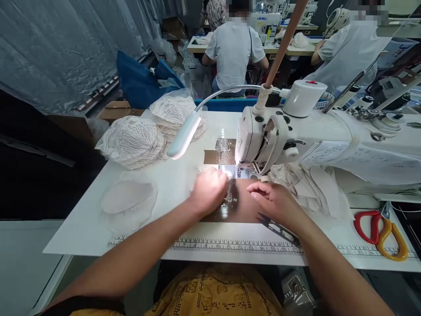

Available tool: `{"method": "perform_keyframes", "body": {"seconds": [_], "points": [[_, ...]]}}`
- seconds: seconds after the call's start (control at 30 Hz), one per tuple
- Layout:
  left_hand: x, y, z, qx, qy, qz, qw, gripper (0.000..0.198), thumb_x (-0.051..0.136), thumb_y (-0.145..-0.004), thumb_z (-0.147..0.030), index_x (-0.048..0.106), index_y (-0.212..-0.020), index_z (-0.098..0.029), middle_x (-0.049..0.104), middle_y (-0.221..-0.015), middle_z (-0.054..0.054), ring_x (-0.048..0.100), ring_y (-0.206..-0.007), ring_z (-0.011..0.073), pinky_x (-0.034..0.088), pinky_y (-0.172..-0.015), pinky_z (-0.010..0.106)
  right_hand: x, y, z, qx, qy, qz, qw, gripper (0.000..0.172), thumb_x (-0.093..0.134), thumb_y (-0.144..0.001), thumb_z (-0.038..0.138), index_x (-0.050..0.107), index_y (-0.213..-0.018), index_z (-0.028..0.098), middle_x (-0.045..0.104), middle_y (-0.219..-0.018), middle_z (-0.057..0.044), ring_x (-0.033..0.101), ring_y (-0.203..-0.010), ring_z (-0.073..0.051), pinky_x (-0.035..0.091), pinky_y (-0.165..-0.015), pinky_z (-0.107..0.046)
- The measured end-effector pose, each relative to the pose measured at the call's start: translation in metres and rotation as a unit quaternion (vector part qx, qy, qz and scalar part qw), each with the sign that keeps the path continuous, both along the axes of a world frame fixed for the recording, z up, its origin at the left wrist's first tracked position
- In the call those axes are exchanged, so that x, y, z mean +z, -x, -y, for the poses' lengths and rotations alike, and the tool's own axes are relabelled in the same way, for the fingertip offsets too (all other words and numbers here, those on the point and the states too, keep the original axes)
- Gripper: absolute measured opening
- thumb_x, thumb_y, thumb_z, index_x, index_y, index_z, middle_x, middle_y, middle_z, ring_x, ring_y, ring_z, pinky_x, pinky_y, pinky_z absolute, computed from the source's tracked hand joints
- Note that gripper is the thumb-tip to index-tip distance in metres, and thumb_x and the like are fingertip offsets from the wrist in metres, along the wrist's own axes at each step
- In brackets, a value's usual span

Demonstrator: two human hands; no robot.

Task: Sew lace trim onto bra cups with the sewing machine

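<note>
My left hand (210,188) is closed in a fist just left of the needle area of a white sewing machine (250,136). What its fingers hold, if anything, is hidden. To the right, my right hand (274,199) hovers over the brown patch of the machine bed (245,202), fingers curled together around something too small or hidden to make out. Black thread snips (278,230) lie below my right hand and wrist. Beside the machine's base is a pile of off-white fabric pieces (312,188). A thin pale fabric piece (130,199) lies flat on the left of the table.
Stacks of cream lace pieces (134,142) sit at the back left. A lamp (184,134) on a bent neck hangs over the table. Red-and-orange-handled scissors (381,232) lie at the right, near a printed ruler (230,248) along the front edge. Co-workers (235,52) sit beyond.
</note>
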State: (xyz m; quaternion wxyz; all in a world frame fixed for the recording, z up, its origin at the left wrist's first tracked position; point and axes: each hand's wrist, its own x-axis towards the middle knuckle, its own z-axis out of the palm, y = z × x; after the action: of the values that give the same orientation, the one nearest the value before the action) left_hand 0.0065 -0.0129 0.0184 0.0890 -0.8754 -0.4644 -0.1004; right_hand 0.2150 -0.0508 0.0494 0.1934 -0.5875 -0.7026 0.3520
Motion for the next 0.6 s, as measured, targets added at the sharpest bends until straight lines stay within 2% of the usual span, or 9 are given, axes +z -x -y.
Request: {"method": "perform_keyframes", "body": {"seconds": [0.07,0.13,0.2,0.3,0.4,0.5,0.6], "points": [[-0.014,-0.024,0.004,-0.027,0.015,-0.032,0.999,0.021,0.046,-0.083,-0.006,0.059,-0.068,-0.014,0.057,-0.065,0.008,0.052,-0.064,0.0212,0.038,-0.055,0.032,-0.005,0.002,-0.007,0.019,-0.018,0.035,0.999,0.026,0.045,-0.087,0.022,0.069,-0.097,0.023,0.072,-0.094,-0.003,0.064,-0.085,-0.020,0.045,-0.074,-0.031],[-0.018,-0.036,0.012,-0.045,0.026,-0.042,0.998,0.021,0.047,-0.086,-0.013,0.060,-0.071,-0.014,0.057,-0.066,0.009,0.052,-0.064,0.0225,0.038,-0.054,0.033,-0.012,0.003,-0.011,0.033,-0.033,0.050,0.998,0.029,0.042,-0.088,0.019,0.068,-0.100,0.022,0.072,-0.098,-0.005,0.063,-0.092,-0.021,0.044,-0.078,-0.032],[-0.015,-0.039,0.022,-0.054,0.033,-0.049,0.997,0.024,0.046,-0.090,-0.021,0.061,-0.072,-0.014,0.056,-0.067,0.010,0.051,-0.064,0.0235,0.037,-0.052,0.034,-0.020,0.007,-0.012,0.050,-0.046,0.061,0.996,0.030,0.040,-0.089,0.016,0.067,-0.099,0.021,0.070,-0.099,-0.006,0.061,-0.091,-0.020,0.042,-0.077,-0.030],[-0.003,-0.035,0.027,-0.067,0.061,-0.049,0.995,0.025,0.046,-0.090,-0.023,0.061,-0.074,-0.013,0.056,-0.069,0.010,0.051,-0.065,0.0229,0.040,-0.053,0.034,-0.030,0.013,-0.011,0.091,-0.074,0.100,0.988,0.028,0.039,-0.088,0.012,0.066,-0.091,0.020,0.066,-0.094,-0.005,0.057,-0.080,-0.016,0.038,-0.068,-0.027],[0.009,-0.024,0.016,-0.094,0.135,-0.019,0.986,0.024,0.046,-0.091,-0.026,0.063,-0.080,-0.013,0.058,-0.075,0.009,0.053,-0.071,0.0217,0.046,-0.063,0.035,-0.036,0.019,-0.009,0.117,-0.106,0.168,0.973,0.023,0.042,-0.087,0.010,0.063,-0.084,0.017,0.061,-0.086,-0.005,0.050,-0.073,-0.015,0.033,-0.062,-0.027],[0.019,-0.008,-0.010,-0.098,0.175,-0.002,0.980,0.024,0.046,-0.093,-0.028,0.065,-0.088,-0.015,0.062,-0.091,0.009,0.057,-0.081,0.0205,0.049,-0.071,0.033,-0.039,0.020,-0.009,0.132,-0.118,0.214,0.961,0.025,0.042,-0.084,0.007,0.065,-0.089,0.015,0.059,-0.088,-0.006,0.046,-0.073,-0.015,0.029,-0.060,-0.027],[0.031,0.008,-0.031,-0.010,0.103,0.021,0.994,0.023,0.046,-0.093,-0.025,0.064,-0.102,-0.013,0.060,-0.114,0.013,0.056,-0.098,0.0260,0.050,-0.076,0.036,-0.040,0.018,-0.009,0.142,-0.122,0.226,0.956,0.036,0.041,-0.076,-0.002,0.066,-0.094,0.016,0.058,-0.090,-0.005,0.043,-0.072,-0.014,0.026,-0.058,-0.026]]}}
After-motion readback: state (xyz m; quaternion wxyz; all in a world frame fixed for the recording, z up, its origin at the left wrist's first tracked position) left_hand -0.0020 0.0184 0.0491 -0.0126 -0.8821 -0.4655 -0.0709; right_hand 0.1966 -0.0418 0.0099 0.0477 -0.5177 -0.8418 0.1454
